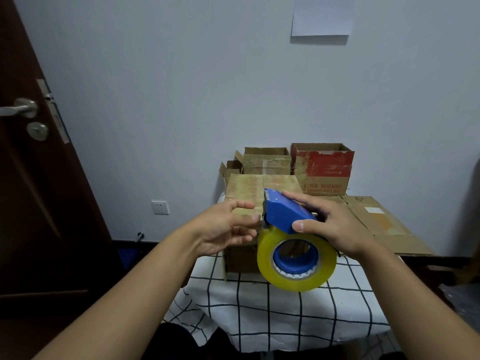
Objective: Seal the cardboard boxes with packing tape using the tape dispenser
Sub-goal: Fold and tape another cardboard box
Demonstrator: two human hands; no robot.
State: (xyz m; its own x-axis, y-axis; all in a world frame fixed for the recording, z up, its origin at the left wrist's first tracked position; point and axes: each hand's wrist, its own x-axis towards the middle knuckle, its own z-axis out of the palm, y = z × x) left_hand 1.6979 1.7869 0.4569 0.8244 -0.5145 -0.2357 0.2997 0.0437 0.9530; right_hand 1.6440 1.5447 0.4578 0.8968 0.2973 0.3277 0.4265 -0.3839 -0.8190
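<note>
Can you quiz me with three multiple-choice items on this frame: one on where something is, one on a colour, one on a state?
1. Where does the red-printed box stand?
A. At the back of the table, by the wall
B. On the floor by the door
C. In the left hand

2. What colour is the tape dispenser body?
A. Red
B. Blue
C. Green

3. What is the right hand doing?
A. Hanging idle
B. Lying flat on the checked tablecloth
C. Gripping the dispenser

Answers: 1 A, it stands behind the nearer taped box, against the wall. 2 B, the housing above the yellowish tape roll is blue. 3 C, thumb and fingers wrap the housing, while the left hand is open beside it.
</note>
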